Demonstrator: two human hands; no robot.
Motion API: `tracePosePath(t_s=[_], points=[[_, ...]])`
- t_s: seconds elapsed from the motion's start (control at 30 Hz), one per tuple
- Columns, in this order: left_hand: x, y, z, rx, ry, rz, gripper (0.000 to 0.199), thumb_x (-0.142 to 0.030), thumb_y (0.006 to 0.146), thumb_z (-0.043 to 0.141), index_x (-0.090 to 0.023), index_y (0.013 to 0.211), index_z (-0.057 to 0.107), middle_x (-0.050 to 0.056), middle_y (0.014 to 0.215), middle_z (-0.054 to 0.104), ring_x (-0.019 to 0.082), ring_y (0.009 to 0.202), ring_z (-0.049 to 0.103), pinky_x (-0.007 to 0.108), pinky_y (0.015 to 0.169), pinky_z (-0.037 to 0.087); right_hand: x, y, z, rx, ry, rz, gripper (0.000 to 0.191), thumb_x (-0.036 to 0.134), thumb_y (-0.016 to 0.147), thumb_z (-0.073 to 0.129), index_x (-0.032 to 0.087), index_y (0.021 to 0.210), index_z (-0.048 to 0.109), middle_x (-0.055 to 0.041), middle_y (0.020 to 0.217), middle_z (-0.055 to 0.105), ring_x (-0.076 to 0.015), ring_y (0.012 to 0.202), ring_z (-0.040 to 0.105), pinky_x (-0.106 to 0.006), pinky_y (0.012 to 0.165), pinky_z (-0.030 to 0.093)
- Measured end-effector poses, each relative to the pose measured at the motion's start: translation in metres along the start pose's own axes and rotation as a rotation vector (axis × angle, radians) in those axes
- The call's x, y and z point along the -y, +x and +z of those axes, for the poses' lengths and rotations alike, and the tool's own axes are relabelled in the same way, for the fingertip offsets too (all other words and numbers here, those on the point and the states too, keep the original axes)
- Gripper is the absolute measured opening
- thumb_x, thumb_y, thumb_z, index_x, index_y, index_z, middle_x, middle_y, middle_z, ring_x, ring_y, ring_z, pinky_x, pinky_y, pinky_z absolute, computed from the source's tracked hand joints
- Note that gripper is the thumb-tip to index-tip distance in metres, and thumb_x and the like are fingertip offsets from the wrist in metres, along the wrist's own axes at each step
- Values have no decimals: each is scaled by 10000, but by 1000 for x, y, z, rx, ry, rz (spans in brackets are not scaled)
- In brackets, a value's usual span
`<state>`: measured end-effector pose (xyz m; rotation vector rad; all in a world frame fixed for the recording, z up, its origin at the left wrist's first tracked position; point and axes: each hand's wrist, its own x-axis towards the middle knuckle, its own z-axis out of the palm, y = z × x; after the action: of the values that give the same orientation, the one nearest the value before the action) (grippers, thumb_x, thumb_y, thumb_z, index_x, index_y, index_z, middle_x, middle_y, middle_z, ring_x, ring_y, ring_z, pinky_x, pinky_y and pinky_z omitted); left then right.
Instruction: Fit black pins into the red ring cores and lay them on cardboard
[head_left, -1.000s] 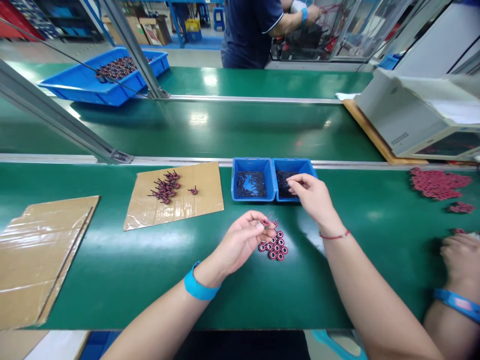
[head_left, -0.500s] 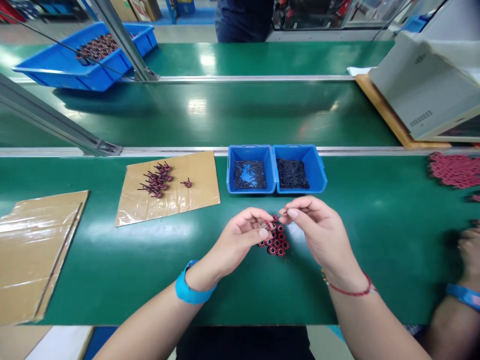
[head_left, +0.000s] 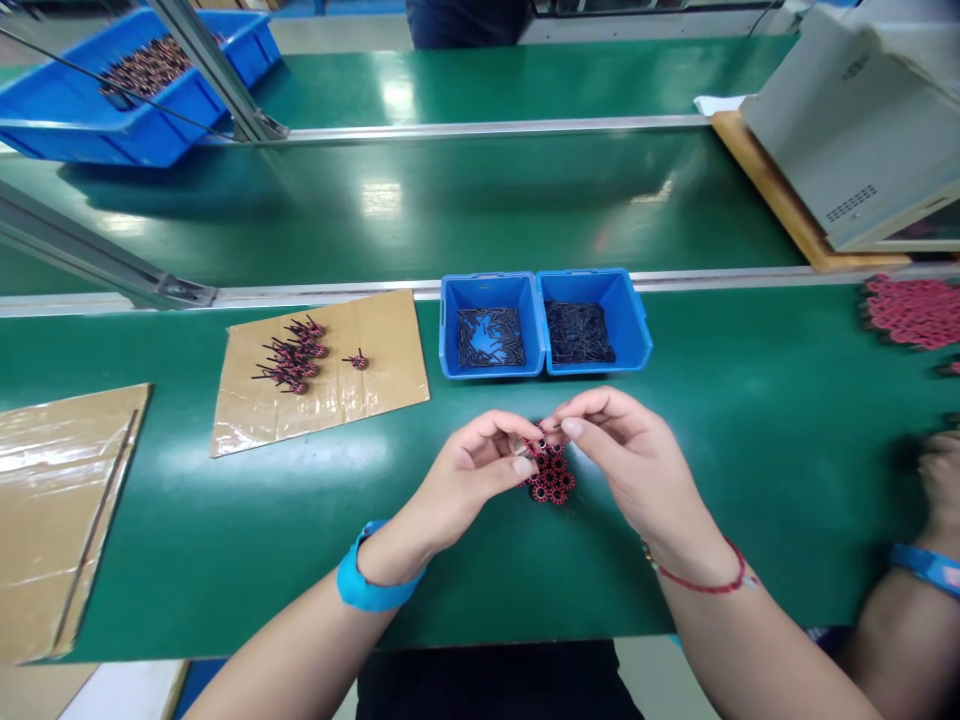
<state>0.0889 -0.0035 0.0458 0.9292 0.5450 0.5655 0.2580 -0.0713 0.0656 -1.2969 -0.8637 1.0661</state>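
Between the thumb and fingers of my left hand is a small red-and-black wound coil, partly covered by the fingertips. My right hand pinches close beside it, thumb against forefinger; what lies in that pinch is too small to make out. Just below both hands, a cluster of similar ring-shaped coils rests on the green table. Beyond them stand two blue bins, the left bin and the right bin, each holding thin dark tube-like pieces.
On a cardboard sheet lie several coils with dark prongs and a single one apart. Another cardboard sheet is at left. A red coil pile and a co-worker's hand are at right. Metal posts rise at left.
My right hand has come slightly closer to my left hand and the coil. The whole view has shifted a little, so the bins and cardboard appear higher and further left.
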Motion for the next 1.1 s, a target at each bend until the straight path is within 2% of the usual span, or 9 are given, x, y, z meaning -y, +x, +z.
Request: tracePosePath(t_s=[0.47, 0.67, 0.77, 0.9, 1.1], points=[[3, -1, -3, 52, -13, 31, 164, -215, 847, 747, -258, 1004, 730, -4, 950, 665, 107, 820, 574, 258, 787, 459, 3, -2, -1, 26, 17, 12, 69, 186, 898, 667, 232, 860, 701, 8, 814, 745, -119, 762, 701, -246, 716, 569], [5, -1, -3, 34, 11, 25, 171, -218, 840, 755, -248, 1006, 726, -1, 919, 642, 107, 809, 577, 252, 780, 461, 5, -3, -2, 65, -96, 24, 47, 244, 888, 696, 235, 842, 694, 26, 756, 710, -107, 678, 645, -232, 631, 524], [5, -1, -3, 14, 4, 20, 175, -213, 830, 765, -241, 997, 724, -2, 896, 634, 103, 792, 571, 244, 766, 462, 5, -3, -1, 66, -225, -25, 75, 245, 895, 685, 234, 822, 696, 29, 748, 686, -109, 686, 617, -240, 643, 504], [5, 1, -3, -15, -7, 34, 165, -219, 836, 760, -239, 997, 725, -6, 849, 622, 99, 776, 568, 232, 748, 461, 3, -3, 1, 48, -387, -154, 92, 216, 914, 653, 256, 880, 728, 21, 841, 706, -121, 796, 636, -257, 738, 509], [6, 1, -3, -40, -8, 52, 167, -213, 843, 753, -239, 1006, 725, -4, 868, 632, 99, 789, 569, 234, 766, 465, 1, -4, 5, 18, -458, -227, 130, 160, 900, 645, 256, 947, 718, 20, 898, 725, -120, 845, 665, -254, 769, 529]])
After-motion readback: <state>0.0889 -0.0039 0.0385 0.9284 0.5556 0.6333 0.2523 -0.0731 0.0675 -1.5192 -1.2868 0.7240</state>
